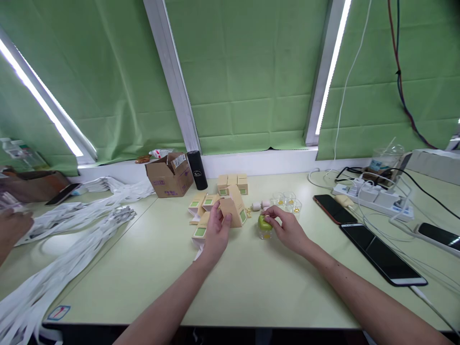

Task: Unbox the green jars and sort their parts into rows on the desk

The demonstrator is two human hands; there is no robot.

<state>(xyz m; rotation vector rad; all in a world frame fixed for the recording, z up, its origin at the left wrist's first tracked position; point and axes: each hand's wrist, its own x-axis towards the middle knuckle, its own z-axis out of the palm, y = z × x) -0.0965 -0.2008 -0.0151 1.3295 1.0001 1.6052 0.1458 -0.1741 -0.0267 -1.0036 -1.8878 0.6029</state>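
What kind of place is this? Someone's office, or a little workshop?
Probably a small packing bench by a window. The left hand holds a small tan carton, with more cartons stacked behind; the right hand touches a green-lidded clear box. White straps lie heaped alongside.

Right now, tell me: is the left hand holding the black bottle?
No. The left hand grips a small tan carton, while the black bottle stands apart near the window sill.
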